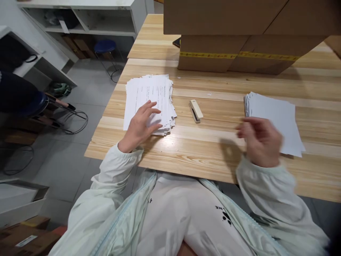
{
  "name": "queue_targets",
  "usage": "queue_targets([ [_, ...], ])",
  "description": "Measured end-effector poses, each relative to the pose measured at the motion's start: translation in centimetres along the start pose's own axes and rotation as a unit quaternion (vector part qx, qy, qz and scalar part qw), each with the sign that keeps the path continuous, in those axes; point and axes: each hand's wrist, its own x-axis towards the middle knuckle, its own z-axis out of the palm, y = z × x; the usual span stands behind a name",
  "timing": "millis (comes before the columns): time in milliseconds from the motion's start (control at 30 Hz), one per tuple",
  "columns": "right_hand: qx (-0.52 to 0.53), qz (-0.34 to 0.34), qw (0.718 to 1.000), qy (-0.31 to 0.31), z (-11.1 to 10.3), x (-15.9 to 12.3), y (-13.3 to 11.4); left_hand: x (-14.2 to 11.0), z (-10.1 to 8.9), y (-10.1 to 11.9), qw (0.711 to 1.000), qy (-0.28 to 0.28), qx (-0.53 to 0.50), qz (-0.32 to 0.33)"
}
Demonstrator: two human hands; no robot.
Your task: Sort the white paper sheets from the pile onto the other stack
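Note:
My left hand (141, 123) hovers over or rests at the near edge of a stack of printed sheets (149, 89); its fingers are apart and hold nothing. The stack is uneven, with edges sticking out on the right. Between the two paper piles lies a cream stapler (195, 111), touched by neither hand. My right hand (259, 142) is raised in front of a second pile of white paper (277, 113), blank on top, and covers part of it. Motion smears its bent fingers, so whether they hold anything is unclear.
Large cardboard boxes (207, 53) with yellow tape stand stacked at the back of the wooden table (186, 153). A dark flat object (176, 42) pokes out beside them. On the floor to the left are a blue stool (104, 46) and a seated person's legs (57, 103).

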Motion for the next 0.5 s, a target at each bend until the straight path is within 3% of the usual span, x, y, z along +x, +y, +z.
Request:
queue_targets([
  [67, 0.117, -0.007, 0.98, -0.162, 4.9, -0.8, -2.8, -0.1, 0.2, -1.5, 0.998, -0.047, 0.023, -0.019],
  [133, 0.192, -0.006, 0.949, -0.249, 9.3, -1.0, -4.5, -0.4, 0.8, -2.2, 0.997, -0.058, 0.028, -0.035],
  [233, 0.244, -0.004, 0.931, -0.272, 14.4, -0.8, -5.4, -0.9, 1.5, -2.3, 0.998, -0.04, 0.014, -0.041],
  [300, 0.26, 0.01, 0.924, -0.28, 16.6, -0.8, -5.3, -1.1, 1.7, -2.3, 0.998, -0.033, 0.003, -0.044],
  [500, 0.288, 0.05, 0.91, -0.294, 19.0, -1.2, -4.2, -1.3, 1.9, -3.0, 0.999, -0.004, -0.017, -0.035],
])
